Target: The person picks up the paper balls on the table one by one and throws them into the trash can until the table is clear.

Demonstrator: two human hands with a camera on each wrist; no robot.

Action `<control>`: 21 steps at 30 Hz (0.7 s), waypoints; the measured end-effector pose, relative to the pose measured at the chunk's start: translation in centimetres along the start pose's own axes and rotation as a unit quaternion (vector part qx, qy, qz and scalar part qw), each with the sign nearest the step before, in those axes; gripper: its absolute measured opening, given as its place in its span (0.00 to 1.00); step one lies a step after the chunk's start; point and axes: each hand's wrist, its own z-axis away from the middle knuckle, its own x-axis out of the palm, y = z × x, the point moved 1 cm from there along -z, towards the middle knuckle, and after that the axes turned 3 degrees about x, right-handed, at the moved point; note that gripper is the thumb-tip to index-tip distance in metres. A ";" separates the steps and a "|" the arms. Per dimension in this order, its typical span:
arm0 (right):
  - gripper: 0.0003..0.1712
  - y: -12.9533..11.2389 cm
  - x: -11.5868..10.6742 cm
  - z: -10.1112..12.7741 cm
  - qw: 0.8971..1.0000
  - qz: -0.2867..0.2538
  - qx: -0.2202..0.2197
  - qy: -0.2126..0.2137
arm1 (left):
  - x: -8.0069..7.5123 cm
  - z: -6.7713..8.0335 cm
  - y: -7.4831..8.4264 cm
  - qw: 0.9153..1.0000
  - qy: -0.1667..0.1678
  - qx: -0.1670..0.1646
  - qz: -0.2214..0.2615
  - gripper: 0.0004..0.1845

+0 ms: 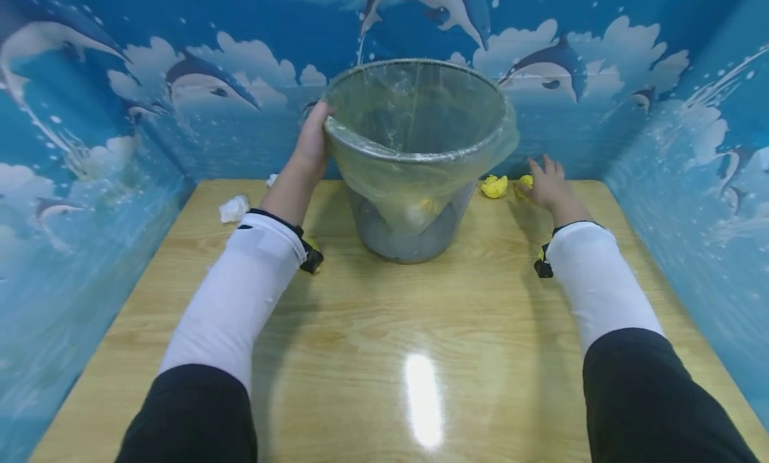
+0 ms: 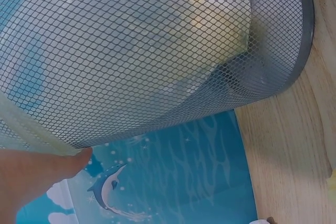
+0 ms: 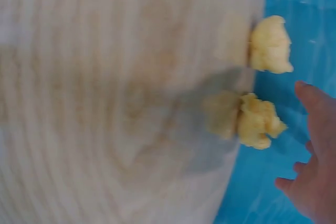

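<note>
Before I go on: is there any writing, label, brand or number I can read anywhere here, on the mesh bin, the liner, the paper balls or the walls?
None: no readable text in any view.
Grey metal mesh wastebasket: no label.
Clear plastic liner bag: no print.
Crumpled yellow paper balls: unmarked.
Blue dolphin-patterned walls: pictures only.

no readable text, labels, brands or numbers on any surface

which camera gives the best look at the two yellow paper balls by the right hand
The right wrist view: both yellow paper balls fill it, close to the right hand. The head view shows them small beside the mesh bin. The left wrist view shows none.
</note>
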 end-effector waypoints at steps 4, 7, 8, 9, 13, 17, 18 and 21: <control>0.41 0.5 1.2 -0.3 1.000 0.016 0.000 -0.011 | 0.1 -0.1 -0.1 1.000 -0.009 0.007 0.010 0.15; 0.40 0.5 1.7 -0.4 1.000 0.014 0.004 -0.020 | 0.2 -0.2 -0.1 1.000 -0.013 0.013 0.013 0.12; 0.40 0.6 1.9 -0.3 1.000 0.012 0.007 -0.023 | 0.2 -0.2 -0.1 1.000 -0.014 0.013 0.013 0.11; 0.39 0.7 2.1 -0.4 1.000 0.010 0.012 -0.023 | 0.2 -0.2 -0.1 1.000 -0.014 0.015 0.013 0.12; 0.37 1.2 3.1 -0.5 0.999 0.000 0.031 -0.024 | 0.3 -0.1 -0.2 1.000 -0.013 0.008 0.014 0.12; 0.34 1.6 3.7 -1.0 0.999 0.003 0.035 -0.023 | 0.3 -0.1 -0.3 1.000 -0.012 0.010 0.017 0.10; 0.33 1.7 3.7 -1.2 0.999 0.003 0.036 -0.026 | 0.3 -0.1 -0.3 1.000 -0.012 0.014 0.019 0.10; 0.33 2.0 3.6 -1.5 0.998 0.004 0.041 -0.047 | 0.3 -0.2 -0.2 0.999 -0.013 0.026 0.029 0.10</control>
